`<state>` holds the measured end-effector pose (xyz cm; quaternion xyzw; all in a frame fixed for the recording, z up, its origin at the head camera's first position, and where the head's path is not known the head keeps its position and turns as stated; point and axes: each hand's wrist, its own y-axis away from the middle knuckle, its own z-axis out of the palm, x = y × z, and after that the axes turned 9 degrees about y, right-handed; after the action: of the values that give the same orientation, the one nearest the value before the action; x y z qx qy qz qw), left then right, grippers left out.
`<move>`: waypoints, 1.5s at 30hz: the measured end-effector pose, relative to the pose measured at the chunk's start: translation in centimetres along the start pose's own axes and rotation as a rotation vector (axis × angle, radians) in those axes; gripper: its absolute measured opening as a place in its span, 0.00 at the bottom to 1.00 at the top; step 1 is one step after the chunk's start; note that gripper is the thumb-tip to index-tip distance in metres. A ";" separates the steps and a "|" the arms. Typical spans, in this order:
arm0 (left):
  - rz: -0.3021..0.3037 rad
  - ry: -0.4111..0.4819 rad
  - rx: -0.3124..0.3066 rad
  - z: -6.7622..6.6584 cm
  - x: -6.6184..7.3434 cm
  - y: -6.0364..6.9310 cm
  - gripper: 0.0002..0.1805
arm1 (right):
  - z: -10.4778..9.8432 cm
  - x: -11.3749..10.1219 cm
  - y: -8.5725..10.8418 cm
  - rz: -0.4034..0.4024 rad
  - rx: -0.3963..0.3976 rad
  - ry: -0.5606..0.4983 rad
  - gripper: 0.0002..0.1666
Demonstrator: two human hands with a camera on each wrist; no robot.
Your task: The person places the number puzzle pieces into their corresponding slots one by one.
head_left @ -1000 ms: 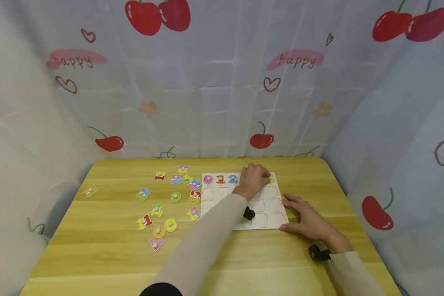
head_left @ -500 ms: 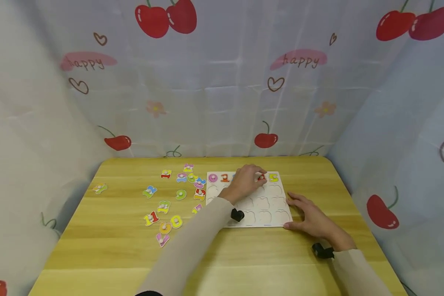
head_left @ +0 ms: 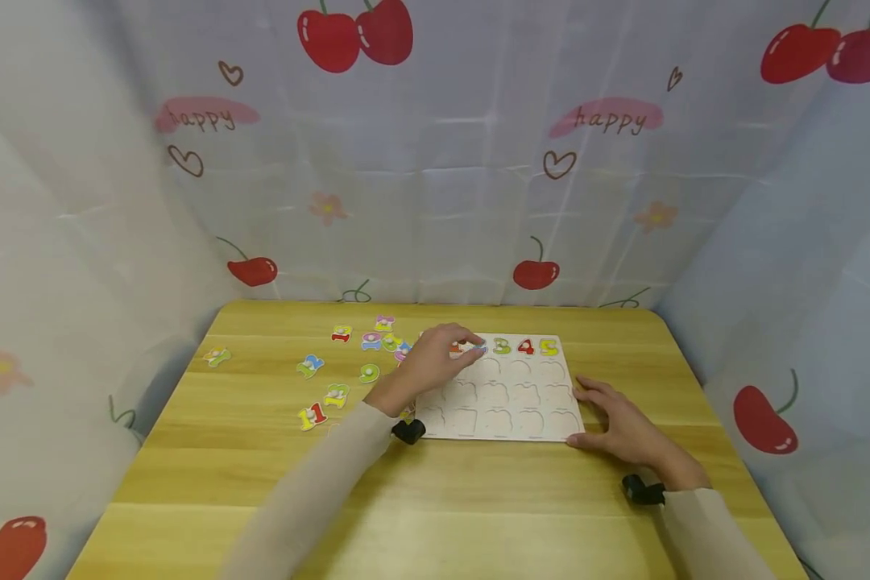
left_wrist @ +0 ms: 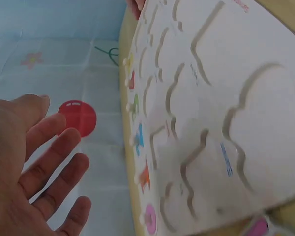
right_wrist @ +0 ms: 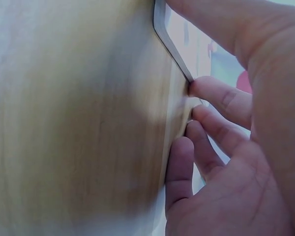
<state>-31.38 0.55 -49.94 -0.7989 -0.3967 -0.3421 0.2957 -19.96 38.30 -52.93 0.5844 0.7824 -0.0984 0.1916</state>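
The white puzzle board (head_left: 509, 399) lies on the table, its top row holding several number pieces, among them a green 3 (head_left: 502, 346), a red 4 (head_left: 525, 347) and a yellow 5 (head_left: 548, 347). My left hand (head_left: 429, 361) hovers over the row's left part, partly hiding the pieces there. In the left wrist view that hand (left_wrist: 37, 172) has loosely spread fingers holding nothing, apart from the blue 2 (left_wrist: 139, 140). Along the board's right edge my right hand (head_left: 634, 431) rests, thumb near the front corner; in the right wrist view its fingertips (right_wrist: 199, 86) touch the edge.
Loose number pieces lie left of the board, among them an 11 (head_left: 312, 416), a green 9 (head_left: 369, 373) and a blue-green 12 (head_left: 309, 366). Another piece (head_left: 217, 357) sits farther left. A patterned curtain (head_left: 435, 161) stands behind the table.
My left hand has moved left along the top row, away from the yellow 5, uncovering the 3, 4 and 5. The right hand stays at the board's edge. The head view has shifted slightly.
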 end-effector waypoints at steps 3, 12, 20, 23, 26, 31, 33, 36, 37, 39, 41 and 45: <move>-0.002 -0.004 0.021 -2.1 -0.7 2.0 0.16 | -0.1 0.1 0.1 -0.010 0.008 0.007 0.57; -0.114 -0.096 0.055 -7.4 -3.2 8.0 0.15 | -0.4 0.4 0.2 -0.007 -0.003 0.024 0.64; -0.125 -0.184 0.006 -9.9 -4.8 13.7 0.15 | -0.2 0.4 0.0 -0.021 -0.012 0.008 0.62; -0.098 -0.210 -0.001 -10.3 -5.5 15.8 0.14 | -0.2 0.3 -0.1 -0.035 -0.007 0.015 0.62; -0.065 -0.231 0.005 -10.6 -6.1 17.9 0.14 | -0.3 0.2 -0.2 -0.038 -0.011 0.019 0.62; -0.030 -0.296 0.048 -10.7 -6.7 20.4 0.12 | -0.2 -0.1 -0.4 -0.005 -0.023 0.026 0.64; -0.023 -0.313 0.064 -10.7 -6.9 21.0 0.11 | -0.1 -0.2 -0.4 0.009 -0.027 0.025 0.65; -0.016 -0.319 0.080 -10.6 -7.1 21.5 0.10 | 0.0 -0.3 -0.4 0.013 -0.022 0.025 0.64; -0.017 -0.323 0.085 -10.6 -7.2 21.6 0.09 | 0.1 -0.4 -0.4 0.012 -0.020 0.028 0.64; -0.023 -0.333 0.098 -10.7 -7.2 21.8 0.09 | 0.1 -0.5 -0.5 0.007 -0.015 0.030 0.64; -0.014 -0.340 0.105 -10.6 -7.2 21.8 0.09 | 0.1 -0.5 -0.4 0.007 -0.010 0.032 0.63; -0.005 -0.354 0.114 -10.7 -7.1 21.7 0.09 | 0.0 -0.7 -0.6 0.012 -0.014 0.030 0.63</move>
<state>-19.79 -21.57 -53.47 -0.8276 -0.4632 -0.1738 0.2651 -20.36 37.56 -52.69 0.5892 0.7822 -0.0830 0.1844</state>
